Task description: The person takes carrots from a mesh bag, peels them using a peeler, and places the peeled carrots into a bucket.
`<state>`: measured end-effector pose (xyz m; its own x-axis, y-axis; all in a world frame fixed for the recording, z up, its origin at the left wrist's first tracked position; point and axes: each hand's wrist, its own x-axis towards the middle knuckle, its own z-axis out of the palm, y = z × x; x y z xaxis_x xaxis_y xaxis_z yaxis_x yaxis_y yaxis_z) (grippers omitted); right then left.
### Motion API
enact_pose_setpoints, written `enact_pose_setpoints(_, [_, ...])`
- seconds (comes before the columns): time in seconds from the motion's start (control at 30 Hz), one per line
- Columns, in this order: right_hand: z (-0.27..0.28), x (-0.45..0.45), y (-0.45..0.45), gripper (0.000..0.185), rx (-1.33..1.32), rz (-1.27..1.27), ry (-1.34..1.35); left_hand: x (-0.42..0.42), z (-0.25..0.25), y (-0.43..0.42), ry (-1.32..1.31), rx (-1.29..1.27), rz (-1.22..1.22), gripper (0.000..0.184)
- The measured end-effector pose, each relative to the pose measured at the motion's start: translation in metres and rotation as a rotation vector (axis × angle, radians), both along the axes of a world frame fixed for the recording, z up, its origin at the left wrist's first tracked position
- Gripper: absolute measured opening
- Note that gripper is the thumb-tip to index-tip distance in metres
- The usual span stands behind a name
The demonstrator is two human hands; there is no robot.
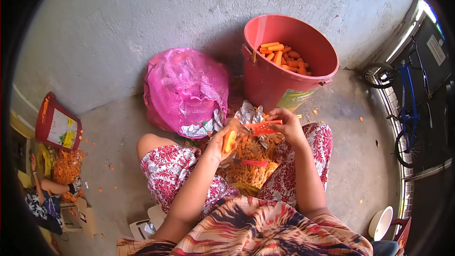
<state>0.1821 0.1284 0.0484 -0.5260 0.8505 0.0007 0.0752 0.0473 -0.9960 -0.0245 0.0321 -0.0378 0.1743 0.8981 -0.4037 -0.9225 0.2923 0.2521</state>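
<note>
My left hand [217,143] is wrapped round a carrot [230,140], whose bright orange peeled side faces me. Opposite it, my right hand [288,126] grips an orange peeler [263,125] by its handle, with the blade end pointing toward the carrot. A small gap appears between peeler and carrot. Below both hands, between my legs, lies a heap of carrot peelings [253,149]. A red-handled tool [253,163], perhaps a knife, rests on that heap. Crumpled grey-white paper [248,113] sits at the heap's far edge.
A red bucket [258,83] holding carrots [280,58] stands ahead by the wall. Left of it is a pink mesh sack [182,90]. Another red bucket [59,122] and a seated person [45,199] are far left. A blue bicycle [406,99] stands right.
</note>
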Motion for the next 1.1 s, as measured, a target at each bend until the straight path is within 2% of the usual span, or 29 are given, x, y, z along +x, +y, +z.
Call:
enact_pose_setpoints(0.07, [0.012,0.0,-0.001,0.039,-0.095,0.023,0.091,0.0,-0.001,-0.002,0.03,0.01,-0.085,0.035])
enact_pose_setpoints(0.17, [0.005,-0.007,0.006,0.043,0.136,-0.099,0.049,0.01,0.014,-0.005,0.108,0.032,-0.143,0.028])
enact_pose_setpoints(0.23, [0.005,-0.013,0.009,0.048,0.159,-0.158,0.117,0.015,0.017,-0.006,0.207,0.086,-0.152,0.028])
enact_pose_setpoints(0.37, [0.003,-0.024,0.009,0.049,0.242,-0.293,0.138,0.022,0.031,-0.01,0.367,0.209,-0.155,0.056])
enact_pose_setpoints(0.47, [0.015,-0.03,0.001,0.048,0.218,-0.327,0.152,0.023,0.019,-0.008,0.474,0.437,-0.195,0.068])
enact_pose_setpoints(0.57, [0.021,-0.037,-0.004,0.046,0.197,-0.339,0.222,0.027,0.038,-0.012,0.464,0.452,-0.196,0.07])
enact_pose_setpoints(0.67, [0.01,-0.046,-0.003,0.041,0.099,-0.358,0.347,0.029,0.044,-0.009,0.192,0.229,-0.166,0.07])
enact_pose_setpoints(0.77, [-0.004,-0.052,-0.001,0.035,0.002,-0.311,0.399,0.027,0.035,-0.005,0.063,0.219,-0.141,0.07])
enact_pose_setpoints(0.83, [-0.009,-0.055,0.0,0.031,-0.161,-0.24,0.422,0.028,0.035,-0.006,0.292,0.293,-0.183,0.068])
enact_pose_setpoints(0.87, [-0.011,-0.059,0.0,0.027,-0.225,-0.213,0.523,0.03,0.035,-0.007,0.407,0.331,-0.205,0.067])
enact_pose_setpoints(0.97, [-0.023,-0.06,0.003,0.024,-0.223,-0.216,0.408,0.035,0.025,-0.011,0.463,0.368,-0.177,0.063])
enact_pose_setpoints(1.1, [-0.014,-0.064,0.001,0.02,-0.213,-0.367,0.366,0.035,0.03,-0.01,0.387,0.238,-0.209,0.047])
